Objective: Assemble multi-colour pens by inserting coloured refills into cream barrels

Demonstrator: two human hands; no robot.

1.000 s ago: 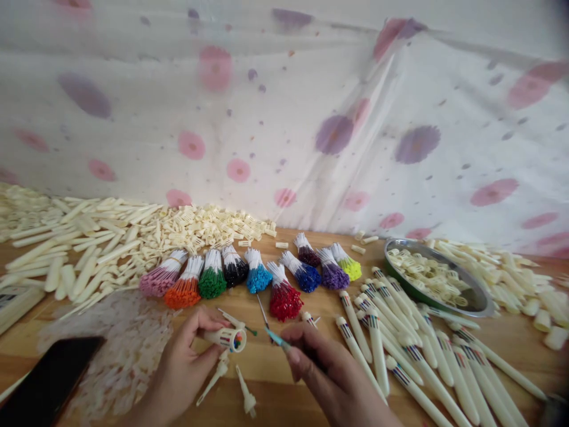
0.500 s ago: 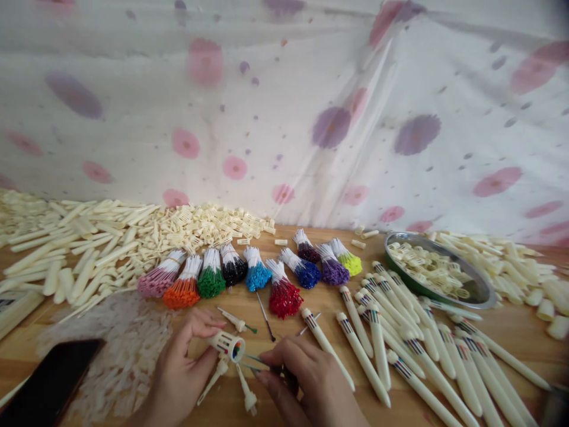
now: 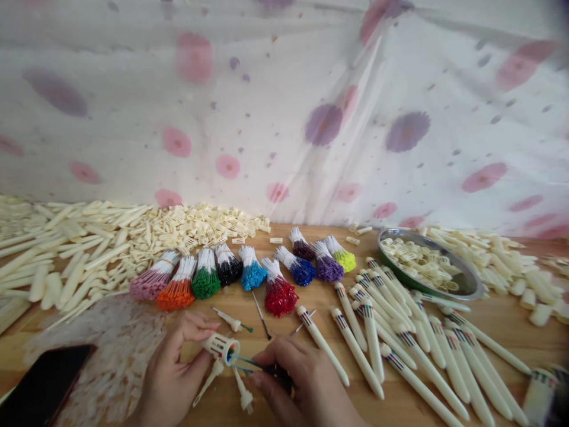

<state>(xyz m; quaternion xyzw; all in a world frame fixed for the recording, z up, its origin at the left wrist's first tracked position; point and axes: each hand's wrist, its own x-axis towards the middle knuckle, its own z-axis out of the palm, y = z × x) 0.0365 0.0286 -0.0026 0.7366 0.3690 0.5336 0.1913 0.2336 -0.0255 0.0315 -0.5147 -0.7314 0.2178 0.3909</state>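
Observation:
My left hand (image 3: 171,367) is closed around a cream slotted pen sleeve (image 3: 217,345), its open end facing right. Coloured bits show in the slots and inside the mouth. My right hand (image 3: 306,379) grips dark-handled tweezers (image 3: 253,363), whose tips reach into that mouth. Just below lie cream pointed pen parts, one a plunger-like piece (image 3: 244,396), another partly behind the sleeve. Above the sleeve rests a similar part (image 3: 229,320) beside a green-tipped piece. A dark-tipped white refill (image 3: 262,317) lies on the wooden table (image 3: 284,323).
Bundled refills, such as red (image 3: 281,293) and orange (image 3: 175,292), line the middle. Assembled multicolour pens (image 3: 355,353) spread rightward, near a metal bowl (image 3: 473,284) of cream rings. Cream parts (image 3: 80,249) heap at left, by clear pieces (image 3: 120,356) and a phone (image 3: 42,385).
The tweezer tips have come closer together and sit at the sleeve's mouth. The camera view has shifted slightly, and a blurred slotted cream piece now shows at the lower right edge.

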